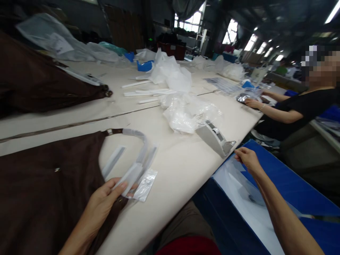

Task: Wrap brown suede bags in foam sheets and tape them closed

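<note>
A dark brown bag (pixel 34 177) lies at the left on the near side of the table. Its curved handle (pixel 142 138) is wrapped in thin white foam sheeting. My left hand (pixel 106 196) is closed around the wrapped handle near its lower end. Beside those fingers is a small clear plastic packet (pixel 145 186). At the table's edge, my right hand (pixel 248 159) has its fingertips pinched together, just off the front end of a grey tape dispenser (pixel 215 138). Whatever lies between those fingertips is too small to make out.
Crumpled clear plastic (pixel 183 113) and white foam sheets (pixel 170 72) lie mid-table near white rolled strips (pixel 143 92). Another brown bag (pixel 47 78) rests at the far left. A blue bin (pixel 271 163) stands below the right edge. A co-worker (pixel 297 109) handles plastic-wrapped items.
</note>
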Demonstrator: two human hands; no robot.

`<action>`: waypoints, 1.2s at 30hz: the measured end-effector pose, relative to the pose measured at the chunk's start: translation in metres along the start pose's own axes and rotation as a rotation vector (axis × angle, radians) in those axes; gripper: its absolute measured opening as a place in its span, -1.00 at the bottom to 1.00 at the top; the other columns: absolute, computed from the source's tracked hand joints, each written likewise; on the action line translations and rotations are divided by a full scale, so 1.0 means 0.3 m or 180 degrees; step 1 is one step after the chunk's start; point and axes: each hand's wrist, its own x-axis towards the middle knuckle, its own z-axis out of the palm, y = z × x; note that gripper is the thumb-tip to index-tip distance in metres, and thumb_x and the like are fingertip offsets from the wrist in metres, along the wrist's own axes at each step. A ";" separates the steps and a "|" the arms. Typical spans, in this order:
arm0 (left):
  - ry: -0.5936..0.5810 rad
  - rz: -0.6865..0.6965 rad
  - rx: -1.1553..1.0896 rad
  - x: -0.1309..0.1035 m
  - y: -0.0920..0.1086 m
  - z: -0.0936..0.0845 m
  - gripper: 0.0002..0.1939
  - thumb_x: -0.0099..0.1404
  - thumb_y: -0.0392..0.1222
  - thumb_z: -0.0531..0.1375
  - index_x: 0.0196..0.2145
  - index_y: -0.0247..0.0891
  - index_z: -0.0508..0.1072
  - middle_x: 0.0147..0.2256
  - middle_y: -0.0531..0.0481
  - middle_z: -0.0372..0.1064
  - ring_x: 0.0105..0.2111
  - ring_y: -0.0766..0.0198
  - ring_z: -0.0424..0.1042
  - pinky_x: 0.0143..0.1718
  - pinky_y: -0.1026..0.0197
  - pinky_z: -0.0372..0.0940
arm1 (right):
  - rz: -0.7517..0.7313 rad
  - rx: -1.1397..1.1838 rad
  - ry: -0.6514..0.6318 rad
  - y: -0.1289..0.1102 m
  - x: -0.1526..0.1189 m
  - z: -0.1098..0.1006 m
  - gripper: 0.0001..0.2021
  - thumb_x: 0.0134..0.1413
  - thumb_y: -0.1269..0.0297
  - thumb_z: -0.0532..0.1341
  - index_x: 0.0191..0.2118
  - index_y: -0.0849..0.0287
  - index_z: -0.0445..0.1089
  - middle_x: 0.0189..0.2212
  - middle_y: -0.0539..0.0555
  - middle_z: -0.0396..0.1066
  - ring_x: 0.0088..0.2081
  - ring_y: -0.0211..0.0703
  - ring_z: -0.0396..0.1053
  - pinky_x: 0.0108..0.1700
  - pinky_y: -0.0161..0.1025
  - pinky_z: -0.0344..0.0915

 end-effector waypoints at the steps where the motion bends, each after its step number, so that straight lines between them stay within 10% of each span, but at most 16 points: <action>1: 0.0030 0.0075 -0.0054 -0.010 0.004 0.006 -0.41 -0.04 0.30 0.36 -0.29 -0.29 0.51 -0.36 -0.08 0.56 -0.32 0.11 0.50 -0.16 0.20 0.37 | 0.0025 -0.0002 0.0019 0.014 -0.014 0.019 -0.66 -0.37 -0.02 0.36 -0.65 0.12 0.31 -0.74 0.03 0.27 -0.66 -0.22 0.15 -0.62 -0.25 0.05; 6: 0.0010 0.0223 -0.0478 -0.030 0.002 0.028 -0.51 0.01 0.19 0.36 -0.32 -0.31 0.46 -0.41 -0.06 0.53 -0.42 0.17 0.47 -0.29 0.20 0.35 | -0.0001 0.0710 -0.0957 0.008 -0.184 0.170 -0.70 -0.27 0.02 0.39 -0.54 0.14 0.40 -0.69 -0.01 0.26 -0.62 -0.24 0.15 -0.57 -0.26 0.11; 15: -0.0062 0.0412 -0.0937 -0.040 -0.041 0.036 -0.57 0.04 0.10 0.37 -0.35 -0.31 0.40 -0.49 0.02 0.46 -0.49 0.28 0.42 -0.38 0.28 0.30 | -0.0570 0.1741 -0.3754 -0.295 -0.647 0.662 -0.74 0.12 0.08 0.29 -0.44 0.14 0.39 -0.60 -0.02 0.35 -0.49 -0.22 0.27 -0.35 -0.24 0.22; 21: -0.0139 0.0554 -0.1061 -0.041 -0.057 0.028 -0.60 0.12 0.08 0.35 -0.35 -0.32 0.39 -0.45 0.01 0.45 -0.48 0.30 0.40 -0.39 0.28 0.31 | -0.0139 0.1476 -0.3540 -0.274 -0.714 0.819 -0.65 0.00 -0.02 0.34 -0.50 0.18 0.39 -0.69 -0.08 0.28 -0.63 -0.35 0.11 -0.53 -0.33 0.05; 36: -0.0151 0.0550 -0.1242 -0.045 -0.055 0.011 -0.62 0.18 0.08 0.32 -0.35 -0.33 0.42 -0.48 -0.02 0.49 -0.58 0.34 0.40 -0.44 0.31 0.30 | -0.0193 0.1587 -0.4153 -0.257 -0.674 0.840 -0.64 0.00 -0.05 0.33 -0.39 0.20 0.41 -0.53 -0.03 0.41 -0.53 -0.34 0.23 -0.43 -0.33 0.17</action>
